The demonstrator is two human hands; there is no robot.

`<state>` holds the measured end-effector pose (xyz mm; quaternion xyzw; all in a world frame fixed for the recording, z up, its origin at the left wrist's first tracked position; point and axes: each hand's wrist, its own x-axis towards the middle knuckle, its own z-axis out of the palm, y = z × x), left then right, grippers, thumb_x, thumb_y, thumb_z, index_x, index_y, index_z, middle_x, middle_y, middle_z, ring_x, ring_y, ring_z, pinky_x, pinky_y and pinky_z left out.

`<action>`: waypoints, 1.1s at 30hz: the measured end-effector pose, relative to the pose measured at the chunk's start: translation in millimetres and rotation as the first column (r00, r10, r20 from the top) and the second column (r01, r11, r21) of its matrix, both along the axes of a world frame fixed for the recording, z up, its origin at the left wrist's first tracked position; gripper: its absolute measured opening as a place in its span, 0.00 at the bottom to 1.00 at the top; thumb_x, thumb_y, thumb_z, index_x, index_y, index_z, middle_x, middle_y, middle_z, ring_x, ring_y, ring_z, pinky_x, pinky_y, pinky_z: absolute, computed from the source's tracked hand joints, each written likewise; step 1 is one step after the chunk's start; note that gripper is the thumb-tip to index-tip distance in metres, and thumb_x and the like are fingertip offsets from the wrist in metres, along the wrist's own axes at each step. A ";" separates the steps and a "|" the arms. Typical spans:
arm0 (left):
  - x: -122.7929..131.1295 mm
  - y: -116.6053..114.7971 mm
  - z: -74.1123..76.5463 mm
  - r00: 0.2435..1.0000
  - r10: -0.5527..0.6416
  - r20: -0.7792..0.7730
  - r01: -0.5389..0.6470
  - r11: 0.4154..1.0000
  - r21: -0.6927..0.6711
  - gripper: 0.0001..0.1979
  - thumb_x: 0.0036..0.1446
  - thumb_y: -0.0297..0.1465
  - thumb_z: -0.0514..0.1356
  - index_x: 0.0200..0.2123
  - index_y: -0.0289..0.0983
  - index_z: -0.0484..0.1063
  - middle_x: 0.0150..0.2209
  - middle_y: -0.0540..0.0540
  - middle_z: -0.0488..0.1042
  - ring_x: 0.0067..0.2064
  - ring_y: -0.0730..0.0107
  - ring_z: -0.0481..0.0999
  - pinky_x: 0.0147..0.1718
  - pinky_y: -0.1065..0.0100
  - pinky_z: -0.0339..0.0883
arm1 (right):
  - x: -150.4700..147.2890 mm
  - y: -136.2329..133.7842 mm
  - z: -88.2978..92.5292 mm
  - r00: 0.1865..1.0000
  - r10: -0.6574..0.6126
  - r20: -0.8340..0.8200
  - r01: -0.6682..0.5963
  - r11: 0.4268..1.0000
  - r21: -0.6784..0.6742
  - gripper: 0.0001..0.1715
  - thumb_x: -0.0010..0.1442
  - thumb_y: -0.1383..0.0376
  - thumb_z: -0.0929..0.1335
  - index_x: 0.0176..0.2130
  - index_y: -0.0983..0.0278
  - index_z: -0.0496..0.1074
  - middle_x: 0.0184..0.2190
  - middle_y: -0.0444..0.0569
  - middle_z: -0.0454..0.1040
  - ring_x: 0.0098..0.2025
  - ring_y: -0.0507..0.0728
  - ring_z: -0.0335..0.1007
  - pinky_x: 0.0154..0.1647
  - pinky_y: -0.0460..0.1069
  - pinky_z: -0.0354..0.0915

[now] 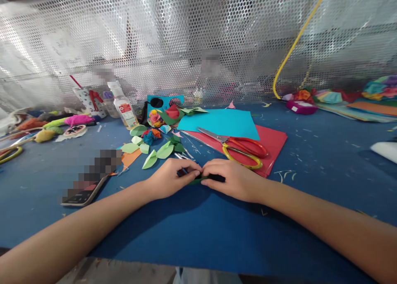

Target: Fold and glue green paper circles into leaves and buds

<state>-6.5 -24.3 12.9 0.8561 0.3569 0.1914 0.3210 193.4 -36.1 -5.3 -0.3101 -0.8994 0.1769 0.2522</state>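
Note:
My left hand (pixel 175 177) and my right hand (pixel 234 180) meet at the middle of the blue table. Between their fingertips they pinch a small dark green paper piece (pixel 198 180), mostly hidden by the fingers. Just beyond my right hand lie scissors (pixel 245 149) with red and yellow handles, resting on red paper (pixel 273 141) and a light blue sheet (pixel 220 122). Ahead of my left hand are several light green paper leaves (pixel 164 150), a dark green leaf (pixel 176 143) and an orange paper scrap (pixel 130 158).
A phone (pixel 89 189) lies to the left. Behind the leaves stand a glue bottle (pixel 125 108) and a patterned cup (pixel 88 102). Colourful yarn (pixel 77 119) lies far left, a purple tape measure-like object (pixel 300 107) far right. A perforated metal panel (pixel 173 40) closes the back.

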 end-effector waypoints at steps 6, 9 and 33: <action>-0.1 -0.3 1.0 1.000 -0.008 -0.025 0.008 1.000 0.005 0.12 0.58 0.33 0.50 0.38 0.36 0.72 0.34 0.47 0.75 0.34 0.71 0.71 0.31 0.73 0.63 | -0.5 -1.3 3.8 1.000 0.014 0.000 -0.014 0.999 -0.029 0.11 0.60 0.62 0.62 0.36 0.64 0.71 0.36 0.49 0.72 0.39 0.54 0.67 0.41 0.49 0.62; 0.0 -0.9 1.9 0.999 -0.016 -0.033 0.017 1.000 0.015 0.12 0.58 0.33 0.50 0.38 0.36 0.72 0.34 0.47 0.75 0.35 0.71 0.71 0.31 0.73 0.63 | -0.5 -1.7 5.1 1.000 0.022 0.005 -0.022 0.999 -0.039 0.13 0.61 0.61 0.60 0.36 0.64 0.71 0.36 0.49 0.72 0.39 0.54 0.67 0.41 0.49 0.62; 0.3 -2.3 3.4 0.998 -0.037 -0.056 0.039 0.998 0.040 0.11 0.57 0.32 0.50 0.39 0.38 0.71 0.33 0.48 0.74 0.33 0.72 0.71 0.30 0.73 0.62 | 0.7 -2.6 6.8 0.999 0.043 0.022 -0.041 0.998 -0.055 0.15 0.62 0.60 0.59 0.36 0.65 0.71 0.37 0.50 0.71 0.40 0.55 0.66 0.42 0.50 0.61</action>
